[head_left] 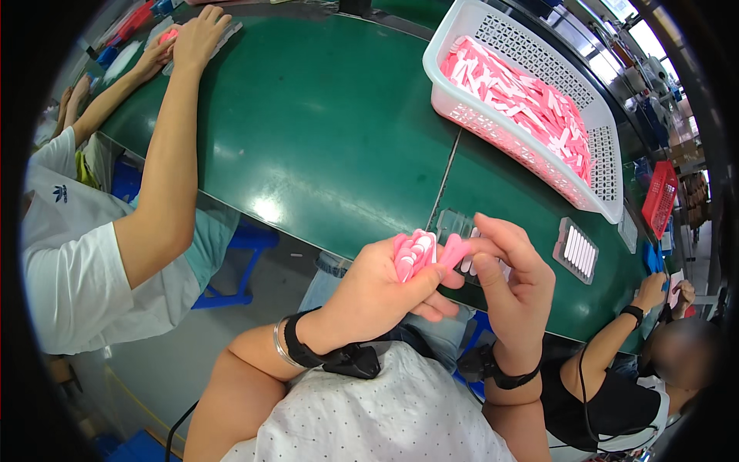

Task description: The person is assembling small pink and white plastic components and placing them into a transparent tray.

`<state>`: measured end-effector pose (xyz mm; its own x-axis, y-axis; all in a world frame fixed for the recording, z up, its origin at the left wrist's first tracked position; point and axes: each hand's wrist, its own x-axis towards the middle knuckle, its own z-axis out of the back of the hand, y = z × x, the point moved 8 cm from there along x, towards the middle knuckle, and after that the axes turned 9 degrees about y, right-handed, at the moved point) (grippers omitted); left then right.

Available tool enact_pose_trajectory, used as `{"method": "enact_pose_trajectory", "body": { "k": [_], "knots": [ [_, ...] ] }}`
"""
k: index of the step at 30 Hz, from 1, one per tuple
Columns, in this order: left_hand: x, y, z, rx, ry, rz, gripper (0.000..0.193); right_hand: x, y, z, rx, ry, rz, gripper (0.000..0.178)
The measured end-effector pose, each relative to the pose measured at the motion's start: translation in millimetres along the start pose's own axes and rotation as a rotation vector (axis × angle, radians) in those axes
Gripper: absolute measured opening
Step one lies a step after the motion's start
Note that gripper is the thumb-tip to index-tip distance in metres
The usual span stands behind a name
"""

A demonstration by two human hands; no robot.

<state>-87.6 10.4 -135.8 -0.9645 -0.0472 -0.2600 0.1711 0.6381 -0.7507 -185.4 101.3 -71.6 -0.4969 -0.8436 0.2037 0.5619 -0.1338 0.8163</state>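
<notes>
My left hand (373, 289) is closed round a bunch of small flat pink-and-white sticks (414, 254) with rounded ends. Beside the bunch, one pink stick (454, 251) points toward my right hand (517, 281), whose thumb and fingers close in a pinch at its end. Partly hidden behind my fingers, a clear plastic case (453, 222) lies at the table's near edge, with a few white sticks showing in it. To the right of my right hand, a second clear case (579, 250) holds a row of several white sticks.
A large white perforated basket (531, 127), heaped with pink and white sticks, stands far right on the green table (315, 131). A person's arms (173, 131) reach over the table at left. At lower right another person's hand (650, 291) works near a red basket (660, 199).
</notes>
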Motion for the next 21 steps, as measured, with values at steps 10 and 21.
{"method": "enact_pose_trajectory", "body": {
  "k": [10,21],
  "knots": [
    [0.0,0.6,1.3,-0.027,-0.021,-0.021,0.029,-4.3,-9.3,-0.1,0.169,-0.09,-0.157,0.033],
    [-4.1,5.7,-13.5,0.023,0.183,0.061,0.023,-1.2,8.0,-0.9,0.144,0.219,0.059,0.016]
  ]
}}
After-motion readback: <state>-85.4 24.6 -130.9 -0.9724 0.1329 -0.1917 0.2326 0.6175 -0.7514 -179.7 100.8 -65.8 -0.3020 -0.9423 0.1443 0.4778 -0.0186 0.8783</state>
